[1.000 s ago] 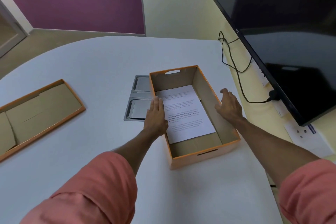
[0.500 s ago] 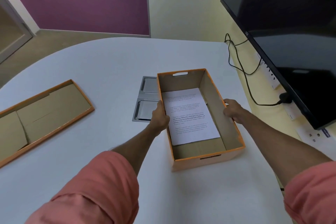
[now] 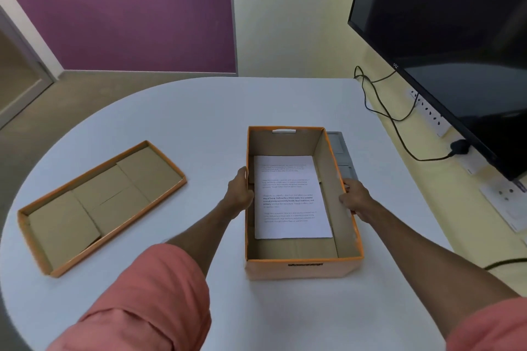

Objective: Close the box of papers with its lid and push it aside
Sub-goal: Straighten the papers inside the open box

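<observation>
An open orange cardboard box (image 3: pixel 302 268) stands in the middle of the white table, with printed white papers (image 3: pixel 289 196) lying flat on its bottom. My left hand (image 3: pixel 238 194) grips the box's left wall, the thumb hooked over the rim. My right hand (image 3: pixel 355 198) holds the right wall the same way. The box's lid (image 3: pixel 99 205) lies upside down on the table far to the left, brown inside with an orange rim, apart from both hands.
A grey cable hatch (image 3: pixel 342 154) in the table shows behind the box's right wall. A large dark screen (image 3: pixel 456 45) hangs at the right, with black cables (image 3: pixel 399 120) and wall sockets (image 3: pixel 427 111) below it. The white table (image 3: pixel 199 117) ends in a rounded far edge.
Both hands went from resting flat on the box walls to gripping them. The box has slid left over the grey hatch and turned straighter.
</observation>
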{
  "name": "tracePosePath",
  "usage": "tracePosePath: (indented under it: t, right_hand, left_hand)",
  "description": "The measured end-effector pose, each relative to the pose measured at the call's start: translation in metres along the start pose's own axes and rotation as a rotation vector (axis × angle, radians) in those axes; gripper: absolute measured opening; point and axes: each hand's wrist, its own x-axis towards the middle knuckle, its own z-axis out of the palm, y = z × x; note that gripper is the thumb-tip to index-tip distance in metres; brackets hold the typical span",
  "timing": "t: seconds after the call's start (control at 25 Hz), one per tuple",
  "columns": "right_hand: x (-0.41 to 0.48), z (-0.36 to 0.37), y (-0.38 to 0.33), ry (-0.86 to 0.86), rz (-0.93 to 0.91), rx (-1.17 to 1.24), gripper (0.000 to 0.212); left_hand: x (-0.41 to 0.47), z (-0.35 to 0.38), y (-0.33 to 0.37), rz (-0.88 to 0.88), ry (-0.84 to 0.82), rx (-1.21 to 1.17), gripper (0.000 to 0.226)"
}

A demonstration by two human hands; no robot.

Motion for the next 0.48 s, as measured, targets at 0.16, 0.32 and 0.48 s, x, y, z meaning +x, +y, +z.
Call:
tracePosePath:
  t: [0.16, 0.32, 0.48]
  right_hand:
    - [-0.042, 0.032, -0.01, 0.051, 0.017, 0.043, 0.044]
    - [-0.077, 0.055, -0.007, 0.086, 0.065, 0.053, 0.05]
    - [-0.105, 0.064, 0.0, 0.116, 0.076, 0.024, 0.047]
  left_hand:
    - [-0.026, -0.032, -0.026, -0.005, -0.021, -0.013, 0.068]
    - [-0.05, -0.05, -0.052, 0.007, -0.082, -0.037, 0.071]
    - [-0.072, -0.052, -0.072, 0.009, -0.114, -0.036, 0.071]
